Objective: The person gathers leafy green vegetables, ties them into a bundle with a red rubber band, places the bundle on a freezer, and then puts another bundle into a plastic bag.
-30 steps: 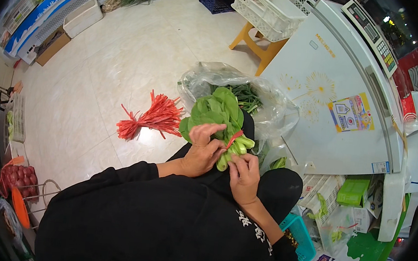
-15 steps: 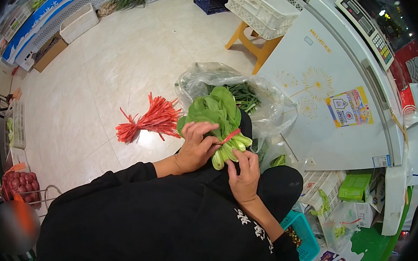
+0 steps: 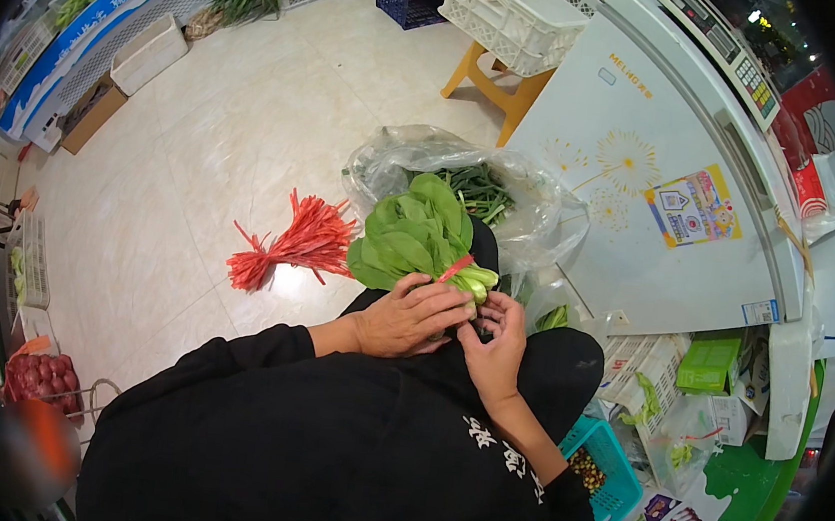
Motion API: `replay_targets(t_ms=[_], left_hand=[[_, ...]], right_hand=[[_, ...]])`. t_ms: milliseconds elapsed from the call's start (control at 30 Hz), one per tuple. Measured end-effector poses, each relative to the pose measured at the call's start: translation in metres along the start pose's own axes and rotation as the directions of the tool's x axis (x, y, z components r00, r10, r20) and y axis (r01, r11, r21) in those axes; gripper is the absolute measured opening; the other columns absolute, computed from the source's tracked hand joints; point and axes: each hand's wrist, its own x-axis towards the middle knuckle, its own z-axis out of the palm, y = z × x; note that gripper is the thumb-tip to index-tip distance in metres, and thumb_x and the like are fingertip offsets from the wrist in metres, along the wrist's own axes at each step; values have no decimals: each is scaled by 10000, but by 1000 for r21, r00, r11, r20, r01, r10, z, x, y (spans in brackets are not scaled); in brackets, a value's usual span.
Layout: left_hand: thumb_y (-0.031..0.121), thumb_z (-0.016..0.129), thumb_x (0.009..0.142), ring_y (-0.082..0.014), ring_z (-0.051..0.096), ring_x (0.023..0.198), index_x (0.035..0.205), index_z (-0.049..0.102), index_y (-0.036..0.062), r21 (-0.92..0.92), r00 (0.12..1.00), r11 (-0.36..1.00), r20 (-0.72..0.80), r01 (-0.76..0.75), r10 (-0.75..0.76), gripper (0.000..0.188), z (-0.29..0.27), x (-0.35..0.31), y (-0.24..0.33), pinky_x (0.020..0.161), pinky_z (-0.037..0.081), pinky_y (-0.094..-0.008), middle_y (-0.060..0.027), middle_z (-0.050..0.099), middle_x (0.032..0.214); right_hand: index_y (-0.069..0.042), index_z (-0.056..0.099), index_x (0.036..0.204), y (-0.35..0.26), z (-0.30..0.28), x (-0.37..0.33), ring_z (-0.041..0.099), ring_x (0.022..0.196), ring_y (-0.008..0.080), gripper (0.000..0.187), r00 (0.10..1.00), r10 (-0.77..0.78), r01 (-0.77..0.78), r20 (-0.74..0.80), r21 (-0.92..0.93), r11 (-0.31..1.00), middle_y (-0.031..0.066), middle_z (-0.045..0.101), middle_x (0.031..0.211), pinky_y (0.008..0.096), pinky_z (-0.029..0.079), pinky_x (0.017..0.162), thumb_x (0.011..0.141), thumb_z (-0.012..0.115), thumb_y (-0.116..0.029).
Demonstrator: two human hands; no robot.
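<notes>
A bunch of bok choy point(image 3: 419, 229) lies over my lap, its broad leaves pointing away from me. A red tie strip point(image 3: 456, 267) goes round its pale green stems. My left hand point(image 3: 410, 318) is wrapped over the stems just below the strip, fingers close together. At the stem ends, my right hand point(image 3: 496, 346) is closed, its curled fingers and thumb against the bunch; part of the stems is hidden beneath the hands. Left of the bunch, a bundle of red strips point(image 3: 293, 244) rests close to the leaves.
Beyond the bunch, a clear plastic bag point(image 3: 549, 209) holds more greens. A white refrigerator point(image 3: 636, 181) stands at right, and a yellow stool point(image 3: 508, 101) bears a white crate point(image 3: 510, 28). By my right arm is a teal basket point(image 3: 603, 509). Red onions point(image 3: 42, 377) sit at left.
My left hand has moved from the leaves and strip down to the stems, its fingers now laid over them. My right hand stays at the stem ends. The strip remains round the bunch.
</notes>
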Motion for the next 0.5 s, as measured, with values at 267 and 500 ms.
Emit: replay_targets(t_ms=[267,500], left_hand=[[253,813,752,-259,461,1301,1447,407,126,17,997,1000,-79,-4,5,814,16,1,-4,1096,337,-454,-76,490,1409],[229,810,747,-261,471,1283,1432,418,140,-41,992,999,-129,-10,5,794,26,-1,-11,1099,330,-472,-75,496,1324]], right_hand=[[4,596,1124,2,2,1,637,908,166,388,991,133,-133,6,75,988,88,605,1059,288,552,769,811,812,-71],[-2,622,1061,-1,-7,7,625,869,186,368,989,-94,109,117,-130,986,86,578,986,311,541,760,759,824,-58]])
